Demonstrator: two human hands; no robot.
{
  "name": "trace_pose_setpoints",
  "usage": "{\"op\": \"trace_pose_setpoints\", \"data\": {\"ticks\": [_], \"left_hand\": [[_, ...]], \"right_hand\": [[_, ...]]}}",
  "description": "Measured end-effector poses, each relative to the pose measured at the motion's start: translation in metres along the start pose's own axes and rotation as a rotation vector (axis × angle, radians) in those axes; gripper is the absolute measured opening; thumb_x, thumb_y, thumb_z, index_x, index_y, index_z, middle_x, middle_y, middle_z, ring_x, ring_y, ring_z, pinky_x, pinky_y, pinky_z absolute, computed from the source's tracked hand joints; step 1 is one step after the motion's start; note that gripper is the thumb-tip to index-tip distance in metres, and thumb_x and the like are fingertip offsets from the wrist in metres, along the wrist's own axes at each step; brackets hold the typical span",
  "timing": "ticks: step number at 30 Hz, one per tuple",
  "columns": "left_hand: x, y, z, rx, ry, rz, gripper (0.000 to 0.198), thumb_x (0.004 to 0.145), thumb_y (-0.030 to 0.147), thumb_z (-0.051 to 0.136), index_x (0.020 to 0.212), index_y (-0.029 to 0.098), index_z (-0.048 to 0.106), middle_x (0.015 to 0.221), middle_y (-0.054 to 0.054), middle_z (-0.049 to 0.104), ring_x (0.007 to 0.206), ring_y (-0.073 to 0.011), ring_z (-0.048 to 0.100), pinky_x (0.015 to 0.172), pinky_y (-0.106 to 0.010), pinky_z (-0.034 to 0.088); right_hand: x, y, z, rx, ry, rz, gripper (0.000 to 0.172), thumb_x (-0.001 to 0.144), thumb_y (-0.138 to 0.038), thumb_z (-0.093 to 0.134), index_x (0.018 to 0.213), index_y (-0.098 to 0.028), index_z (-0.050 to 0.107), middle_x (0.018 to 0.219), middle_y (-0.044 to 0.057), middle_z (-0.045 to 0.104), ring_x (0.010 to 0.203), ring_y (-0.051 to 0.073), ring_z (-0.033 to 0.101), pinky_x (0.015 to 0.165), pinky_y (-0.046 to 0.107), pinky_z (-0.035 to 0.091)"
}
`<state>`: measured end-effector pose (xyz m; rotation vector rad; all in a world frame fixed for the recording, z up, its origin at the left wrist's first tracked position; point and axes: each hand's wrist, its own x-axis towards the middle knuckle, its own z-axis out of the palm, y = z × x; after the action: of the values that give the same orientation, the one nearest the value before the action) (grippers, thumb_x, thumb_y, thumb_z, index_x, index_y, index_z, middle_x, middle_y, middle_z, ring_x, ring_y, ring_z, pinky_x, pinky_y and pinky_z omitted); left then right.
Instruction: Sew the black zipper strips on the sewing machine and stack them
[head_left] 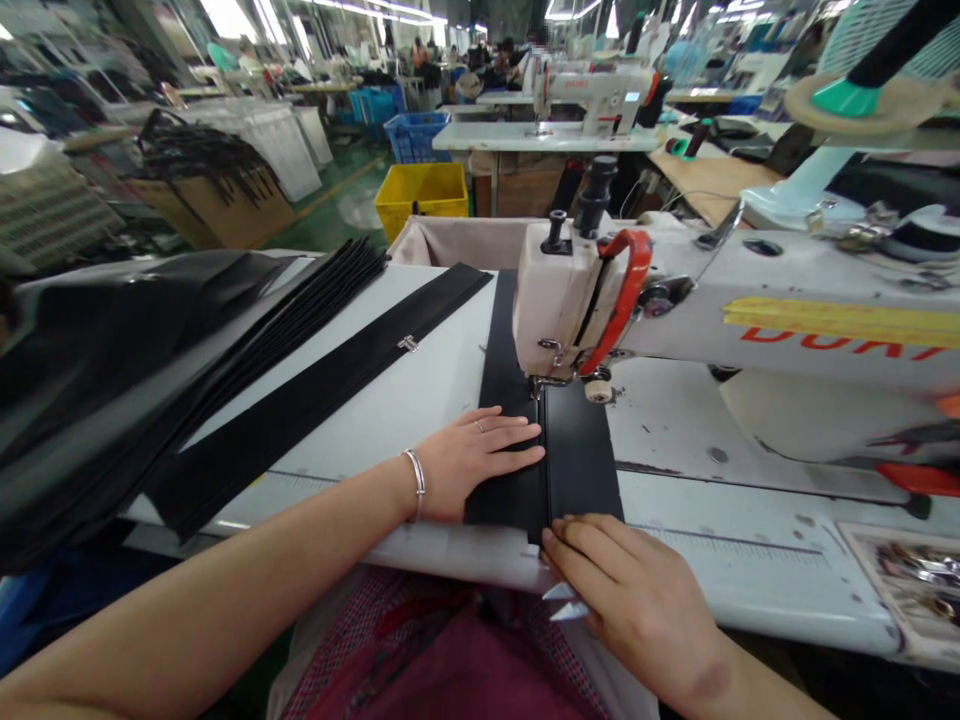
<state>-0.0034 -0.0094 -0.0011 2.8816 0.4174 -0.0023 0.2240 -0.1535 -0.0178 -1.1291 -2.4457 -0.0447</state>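
A black panel (581, 440) with a raised seam lies under the needle of a white sewing machine (559, 300). My left hand (480, 455) rests flat on the panel's left part, fingers spread towards the seam just below the presser foot; a bracelet and a ring show on it. At the panel's near edge, my right hand (626, 580) has its fingers closed, with the fingertips pinching the edge by the seam. White-metal scissor or snip tips (566, 605) stick out beneath its fingers; the rest of that tool is hidden.
A long black strip (322, 390) with a metal zipper pull lies diagonally at the left, beside stacked black strips (300, 310). A tray of metal parts (922, 580) is at the right edge. Beyond stand a yellow crate (420, 190) and another sewing machine (600, 95).
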Motion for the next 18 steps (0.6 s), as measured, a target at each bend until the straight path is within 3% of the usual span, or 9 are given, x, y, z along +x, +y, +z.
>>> {"op": "trace_pose_setpoints", "data": {"ticks": [3,6,13,18], "left_hand": [[0.000,0.001,0.002,-0.006,0.056,0.007,0.085,0.071,0.041,0.065,0.145,0.022,0.027,0.152,-0.009,0.026,0.139,-0.0273,0.024,0.115,-0.047,0.013],[0.000,0.003,0.005,0.002,0.127,-0.008,0.062,0.089,0.053,0.046,0.142,0.023,0.034,0.149,-0.008,0.033,0.138,-0.0248,0.028,0.115,-0.046,0.016],[0.002,0.004,0.007,0.065,0.142,-0.017,0.049,0.096,0.043,0.039,0.139,0.020,0.041,0.147,-0.007,0.036,0.135,-0.0239,0.034,0.115,-0.045,0.019],[-0.003,0.007,0.008,0.066,0.140,0.004,0.048,0.096,0.042,0.038,0.136,0.016,0.044,0.144,-0.010,0.040,0.133,-0.0251,0.037,0.115,-0.047,0.022]], "right_hand": [[0.005,0.006,0.001,0.017,-0.032,0.015,0.033,0.086,-0.008,0.043,0.110,-0.016,0.063,0.101,0.007,0.065,0.094,0.020,0.060,0.081,0.034,0.052],[0.009,0.012,0.002,0.014,-0.078,0.047,0.031,0.085,-0.010,0.048,0.111,-0.018,0.062,0.105,0.007,0.064,0.096,0.021,0.058,0.083,0.035,0.050],[0.026,0.026,0.003,-0.008,-0.127,0.095,0.032,0.078,-0.012,0.059,0.108,-0.019,0.062,0.109,0.006,0.063,0.098,0.022,0.056,0.084,0.035,0.049],[0.039,0.037,0.003,-0.036,-0.124,0.115,0.023,0.083,-0.017,0.058,0.106,-0.019,0.064,0.107,0.005,0.063,0.098,0.021,0.056,0.085,0.035,0.048]]}}
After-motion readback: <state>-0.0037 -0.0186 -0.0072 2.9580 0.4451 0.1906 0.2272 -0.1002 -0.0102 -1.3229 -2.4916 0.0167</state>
